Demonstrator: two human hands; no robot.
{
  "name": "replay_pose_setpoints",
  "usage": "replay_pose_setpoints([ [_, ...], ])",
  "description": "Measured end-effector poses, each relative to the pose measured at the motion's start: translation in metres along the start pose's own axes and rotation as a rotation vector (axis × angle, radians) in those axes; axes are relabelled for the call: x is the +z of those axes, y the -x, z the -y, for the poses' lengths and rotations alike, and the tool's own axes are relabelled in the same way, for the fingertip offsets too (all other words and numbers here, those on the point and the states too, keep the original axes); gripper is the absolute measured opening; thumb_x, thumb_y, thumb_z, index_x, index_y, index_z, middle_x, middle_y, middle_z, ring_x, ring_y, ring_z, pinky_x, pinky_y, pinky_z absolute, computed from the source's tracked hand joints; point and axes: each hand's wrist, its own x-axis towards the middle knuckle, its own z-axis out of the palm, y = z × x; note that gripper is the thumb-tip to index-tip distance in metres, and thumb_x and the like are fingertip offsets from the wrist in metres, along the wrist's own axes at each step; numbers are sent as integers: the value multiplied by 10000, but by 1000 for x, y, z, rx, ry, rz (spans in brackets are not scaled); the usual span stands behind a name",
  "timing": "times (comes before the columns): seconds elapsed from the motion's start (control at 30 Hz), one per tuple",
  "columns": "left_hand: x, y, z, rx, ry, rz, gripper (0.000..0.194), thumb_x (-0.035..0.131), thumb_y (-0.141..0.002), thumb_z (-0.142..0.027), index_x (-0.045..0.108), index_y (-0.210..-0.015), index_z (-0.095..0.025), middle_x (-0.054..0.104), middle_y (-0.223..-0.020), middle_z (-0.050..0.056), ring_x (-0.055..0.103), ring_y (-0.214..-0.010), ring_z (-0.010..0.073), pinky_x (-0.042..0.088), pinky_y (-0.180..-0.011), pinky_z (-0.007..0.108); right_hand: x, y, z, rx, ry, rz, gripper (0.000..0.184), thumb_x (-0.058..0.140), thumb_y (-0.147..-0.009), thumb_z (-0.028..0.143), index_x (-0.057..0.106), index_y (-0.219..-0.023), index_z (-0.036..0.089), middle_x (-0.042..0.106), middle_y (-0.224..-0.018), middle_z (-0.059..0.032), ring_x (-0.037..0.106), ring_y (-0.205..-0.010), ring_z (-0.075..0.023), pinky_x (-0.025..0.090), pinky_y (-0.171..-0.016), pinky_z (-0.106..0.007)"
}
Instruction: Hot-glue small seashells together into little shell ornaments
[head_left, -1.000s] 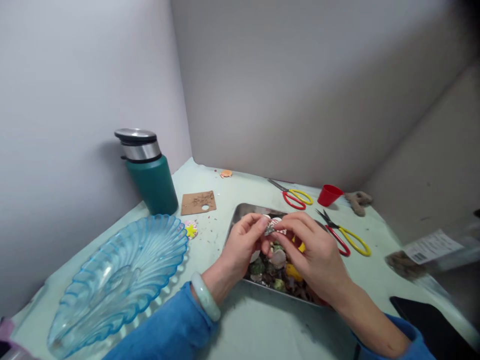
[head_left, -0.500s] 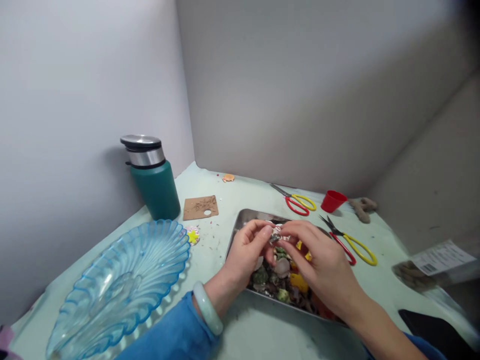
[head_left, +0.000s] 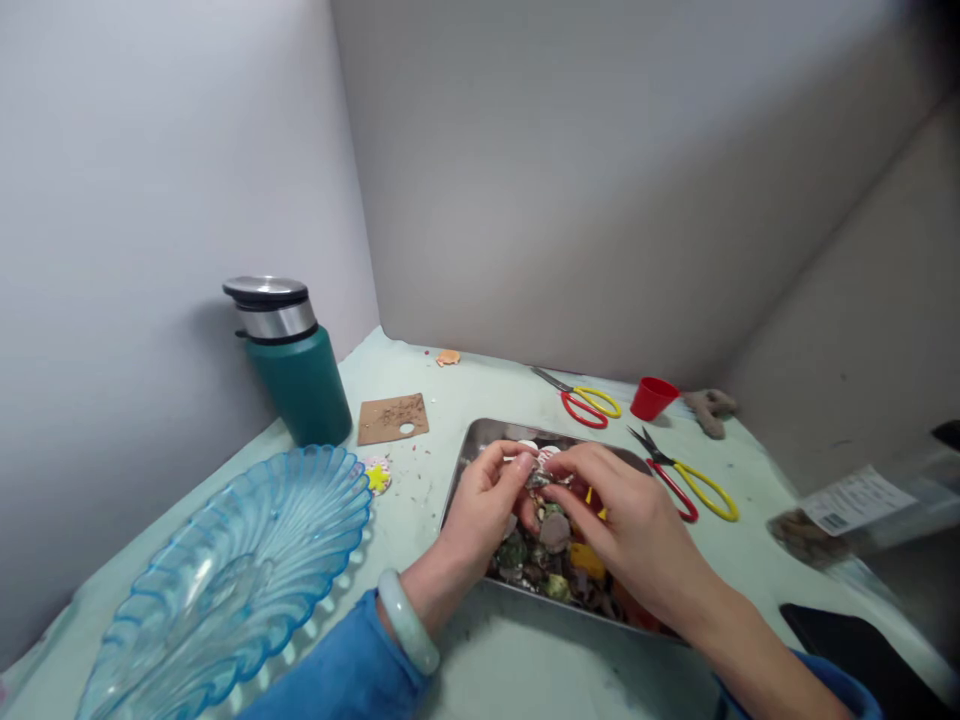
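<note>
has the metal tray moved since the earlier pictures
No. The metal tray keeps its place beside the cardboard piece; both shift together in the picture, so only the camera seems to have moved.

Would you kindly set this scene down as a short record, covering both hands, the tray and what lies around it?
Left hand: pinching a small greyish piece, too small to identify
Right hand: fingertips at the same piece
Metal tray: under the hands; contents include a yellow piece and a pale disc
Left of tray: blue scalloped dish, green bottle, brown card
Scissors: far pair behind the tray, near pair to its right
Red cup: beyond the near pair
</note>
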Motion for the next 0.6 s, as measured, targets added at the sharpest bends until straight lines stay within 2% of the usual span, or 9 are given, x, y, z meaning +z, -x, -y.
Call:
replay_pose_setpoints([
  [0.13, 0, -1, 1, -12, -31, 8, 254, 482, -881, -373, 530, -1002, -155, 524, -440, -53, 493, -405, 98, 374, -464, 195, 0, 1, 0, 16, -6, -35, 65, 510, -903, 185, 572, -904, 204, 592, -850, -18, 562, -726, -159, 413, -666, -286],
  [0.33, 0, 1, -1, -11, 55, 100, 316, 578, -830, -330, 537, -1061, -118, 603, -591, -10, 567, -519, 114, 467, -569, 243, -2, 1, 0, 98, -46, -70, 43, 546, -885, 185, 577, -867, 209, 616, -841, 2, 567, -726, -141, 409, -658, -268],
  [0.47, -1, 0, 1, 9, 111, 81, 335, 666, -767, -306, 565, -1019, -110, 653, -755, 35, 603, -599, 124, 507, -610, 268, -2, 0, 1, 119, -57, -60, 59, 557, -869, 156, 592, -870, 203, 622, -837, -2, 570, -734, -145, 409, -669, -273],
  [0.6, -3, -1, 4, 39, 122, 72, 342, 670, -774, -302, 565, -1052, -132, 663, -775, 31, 614, -615, 128, 522, -634, 284, -4, -1, 3, 87, -61, -42, 106, 542, -868, 130, 614, -908, 196, 628, -878, -17, 575, -747, -147, 419, -679, -275],
])
